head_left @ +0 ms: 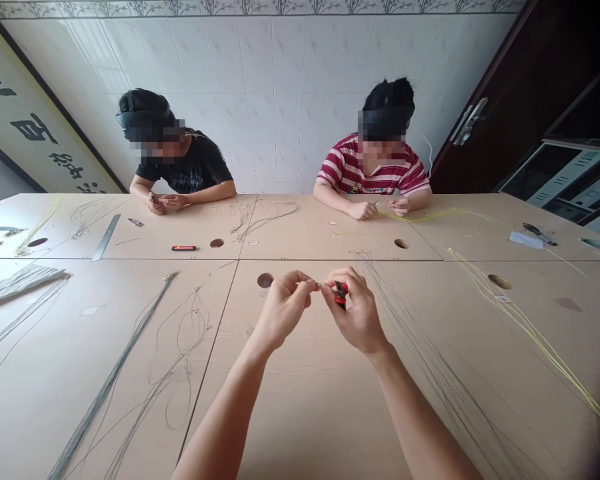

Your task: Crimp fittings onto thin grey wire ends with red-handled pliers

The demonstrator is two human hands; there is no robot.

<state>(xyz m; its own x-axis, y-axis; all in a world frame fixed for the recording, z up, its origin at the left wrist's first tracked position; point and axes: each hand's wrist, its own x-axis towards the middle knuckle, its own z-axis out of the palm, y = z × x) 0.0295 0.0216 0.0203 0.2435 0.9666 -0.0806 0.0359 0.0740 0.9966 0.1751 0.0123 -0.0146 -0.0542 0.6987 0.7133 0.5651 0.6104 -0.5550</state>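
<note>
My left hand (289, 303) is closed in a pinch, thumb against forefinger, just left of my right fingertips. A tiny gold-coloured piece (319, 286) shows between the two hands' fingertips; its kind is too small to tell. My right hand (357, 312) is closed round a small red-and-black hand tool (341, 294), mostly hidden in the palm, while its thumb and forefinger meet at the tiny piece. To the right of my right hand lies a loose bundle of thin grey wires (420, 340) with small metal ends. A thicker grey-green wire bundle (125, 353) lies to the left.
Tangled wires (180, 347) and yellow wires (530, 327) lie on the pale table (300, 413). Round holes (265, 280) pierce the tabletop. Across sit two people, one in a black shirt (190, 167), one in a striped shirt (375, 167). A metal ruler (107, 237) and a red-and-black cutter (183, 248) lie farther off.
</note>
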